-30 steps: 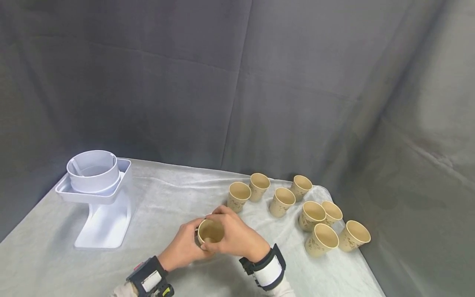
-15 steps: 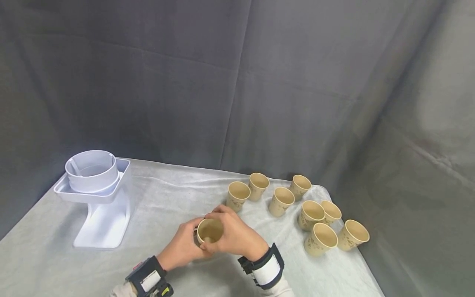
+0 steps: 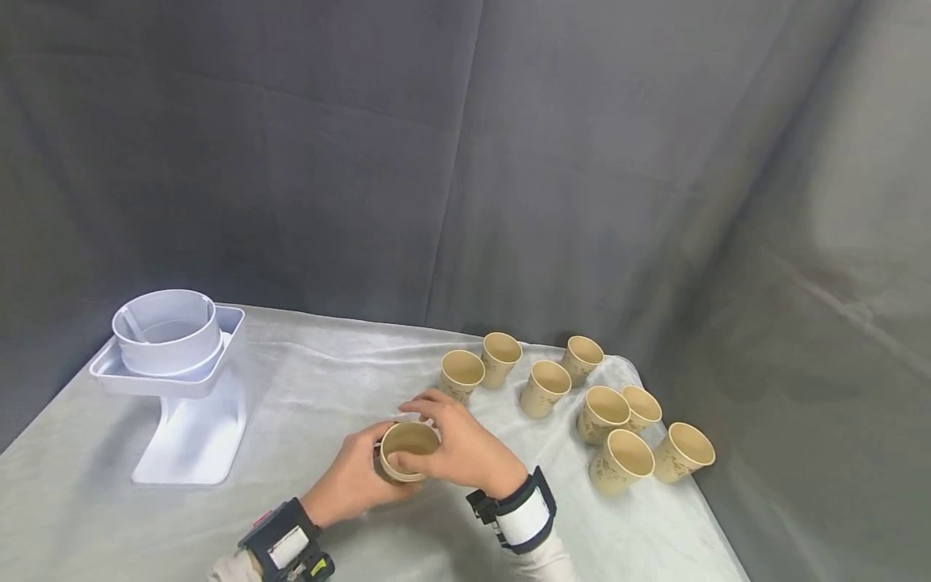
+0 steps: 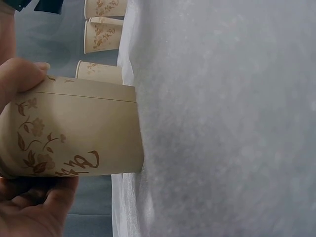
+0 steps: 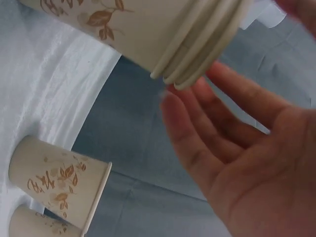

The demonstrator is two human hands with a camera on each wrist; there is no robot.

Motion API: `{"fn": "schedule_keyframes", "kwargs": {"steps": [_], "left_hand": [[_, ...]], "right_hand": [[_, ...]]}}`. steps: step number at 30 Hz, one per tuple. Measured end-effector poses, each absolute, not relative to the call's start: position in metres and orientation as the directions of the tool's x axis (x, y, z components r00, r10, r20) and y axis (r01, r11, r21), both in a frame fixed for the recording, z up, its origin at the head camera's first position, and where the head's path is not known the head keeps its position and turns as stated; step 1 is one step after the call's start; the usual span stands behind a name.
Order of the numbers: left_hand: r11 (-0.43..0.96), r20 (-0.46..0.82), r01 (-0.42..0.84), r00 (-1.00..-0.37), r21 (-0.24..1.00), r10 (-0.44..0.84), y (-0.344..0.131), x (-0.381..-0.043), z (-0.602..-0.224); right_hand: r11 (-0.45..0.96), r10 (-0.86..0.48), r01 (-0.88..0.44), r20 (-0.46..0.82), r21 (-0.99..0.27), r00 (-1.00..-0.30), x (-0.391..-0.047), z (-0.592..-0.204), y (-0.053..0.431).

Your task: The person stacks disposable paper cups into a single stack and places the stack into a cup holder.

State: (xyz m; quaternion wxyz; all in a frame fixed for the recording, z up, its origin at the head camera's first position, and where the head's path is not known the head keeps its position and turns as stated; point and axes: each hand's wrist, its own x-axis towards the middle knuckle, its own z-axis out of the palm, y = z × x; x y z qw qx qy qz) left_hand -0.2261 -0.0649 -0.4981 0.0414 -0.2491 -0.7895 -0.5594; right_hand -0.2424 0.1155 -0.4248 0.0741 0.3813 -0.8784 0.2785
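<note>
A stack of nested beige paper cups (image 3: 407,438) stands upright at the front middle of the table. My left hand (image 3: 352,478) grips it from the left side, thumb and fingers on opposite sides of the wall in the left wrist view. Three rims show one above another in the right wrist view, and brown flowers decorate the outer cup (image 4: 79,128). My right hand (image 3: 465,446) is at the rim on the other side, its thumb over the cup's mouth. Its fingers (image 5: 190,143) are loosely spread just off the rims, holding nothing.
Several single paper cups stand upright at the back and right, the nearest cup (image 3: 461,370) just behind my right hand. On the left is a white stand (image 3: 192,440) carrying a round white holder (image 3: 169,356). A grey curtain (image 3: 349,162) closes off the back.
My right fingers have loosened and lifted from the cup's rim. The mouth sits lower between my hands, with stacked rims now showing. My left hand keeps its grip. The view has shifted slightly.
</note>
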Motion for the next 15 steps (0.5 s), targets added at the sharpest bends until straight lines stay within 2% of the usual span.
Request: {"fn": "schedule_keyframes", "kwargs": {"steps": [3,8,15], "left_hand": [[0.235,0.354,0.446,-0.868,0.863,0.347,-0.063,-0.227,-0.498],[0.225,0.349,0.441,-0.868,0.869,0.354,-0.063,-0.227,-0.498],[0.240,0.361,0.449,-0.871,0.861,0.334,-0.064,-0.227,-0.499]], "right_hand": [[0.561,-0.583,-0.713,0.411,-0.420,-0.701,-0.246,-0.419,0.121],[0.580,-0.501,-0.732,0.552,-0.356,-0.666,-0.260,-0.412,0.134],[0.652,-0.457,-0.701,0.589,-0.288,-0.667,-0.291,-0.415,0.149]]}}
